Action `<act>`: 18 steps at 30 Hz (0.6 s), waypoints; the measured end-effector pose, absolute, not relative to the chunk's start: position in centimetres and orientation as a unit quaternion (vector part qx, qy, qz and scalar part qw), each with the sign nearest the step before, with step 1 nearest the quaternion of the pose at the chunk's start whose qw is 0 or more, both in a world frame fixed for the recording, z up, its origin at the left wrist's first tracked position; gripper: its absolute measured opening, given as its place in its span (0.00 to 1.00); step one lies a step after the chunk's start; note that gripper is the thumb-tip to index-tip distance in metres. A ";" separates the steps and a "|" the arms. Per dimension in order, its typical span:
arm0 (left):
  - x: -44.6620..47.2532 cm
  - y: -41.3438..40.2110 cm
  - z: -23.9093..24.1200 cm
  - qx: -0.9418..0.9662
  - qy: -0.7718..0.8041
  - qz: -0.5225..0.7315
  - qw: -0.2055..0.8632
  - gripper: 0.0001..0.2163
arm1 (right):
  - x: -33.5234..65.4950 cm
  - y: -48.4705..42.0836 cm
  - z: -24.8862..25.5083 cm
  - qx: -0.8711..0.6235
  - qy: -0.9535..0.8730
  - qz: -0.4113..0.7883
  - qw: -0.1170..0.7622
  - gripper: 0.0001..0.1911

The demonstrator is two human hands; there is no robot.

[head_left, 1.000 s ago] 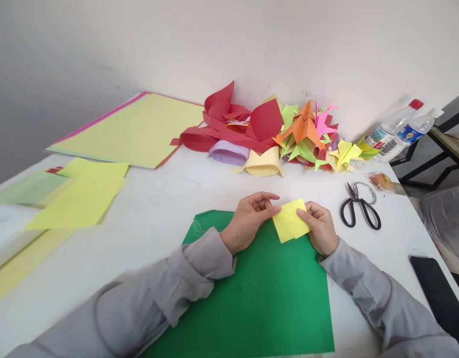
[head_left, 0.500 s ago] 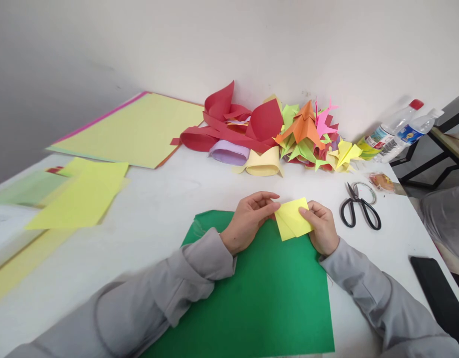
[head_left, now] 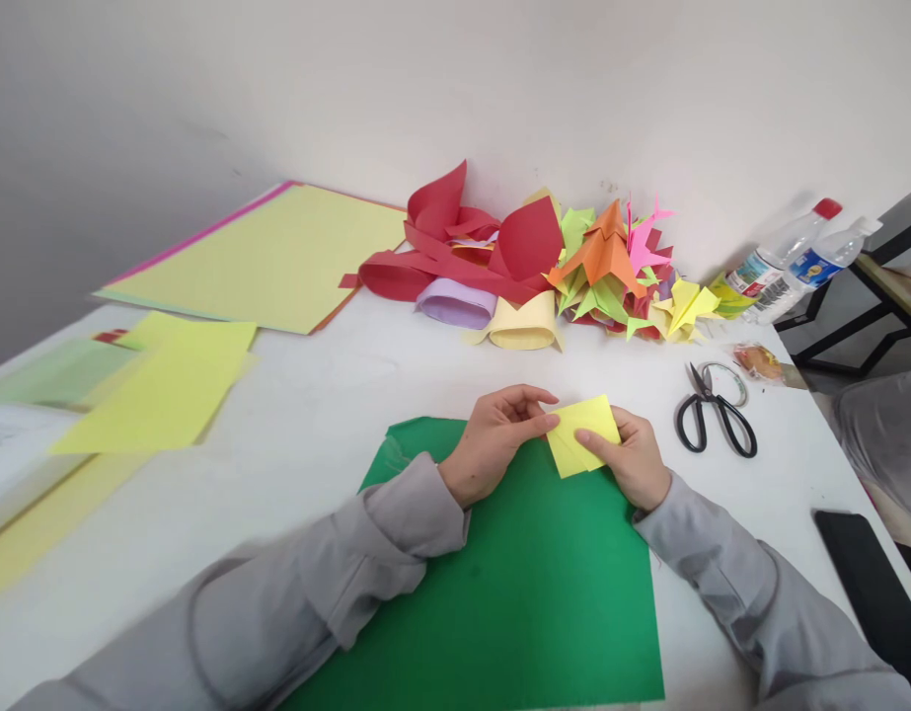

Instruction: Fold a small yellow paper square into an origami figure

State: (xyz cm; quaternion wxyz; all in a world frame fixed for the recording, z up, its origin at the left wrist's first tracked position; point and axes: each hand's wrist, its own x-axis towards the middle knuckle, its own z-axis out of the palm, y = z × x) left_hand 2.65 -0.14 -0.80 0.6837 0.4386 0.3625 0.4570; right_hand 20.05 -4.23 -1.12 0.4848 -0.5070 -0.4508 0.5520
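Observation:
A small folded piece of yellow paper (head_left: pixel 579 423) is held up between my two hands, its layers slightly fanned at the lower left. My left hand (head_left: pixel 497 439) pinches its left edge between thumb and fingers. From the other side my right hand (head_left: pixel 636 456) grips it, with the thumb lying across the front face and the fingers behind, hidden. Beneath both hands a large green sheet (head_left: pixel 529 612) lies flat on the white table (head_left: pixel 337 415).
Black-handled scissors (head_left: pixel 714 410) and a tape roll (head_left: pixel 730 383) lie to the right, a black phone-like slab (head_left: pixel 873 583) nearer. Paper crowns (head_left: pixel 525 324) and folded paper shapes (head_left: pixel 607 257) pile at the back beside two bottles (head_left: pixel 777 252). Yellow sheets (head_left: pixel 166 390) lie left.
My right thumb has slid left and slightly down across the face of the yellow paper. Both hands keep hold of it in nearly the same place.

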 end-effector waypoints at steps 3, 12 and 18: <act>2.7 -0.2 -0.7 0.444 0.362 0.459 0.679 0.13 | 19.9 -4.3 -0.9 -0.519 -0.455 0.546 0.476 0.17; 2.7 -0.2 -0.5 0.429 0.382 0.451 0.683 0.12 | 20.0 -4.2 -1.1 -0.516 -0.440 0.546 0.493 0.16; 2.7 -0.2 -0.4 0.423 0.380 0.447 0.691 0.12 | 20.1 -4.2 -1.3 -0.512 -0.441 0.544 0.498 0.16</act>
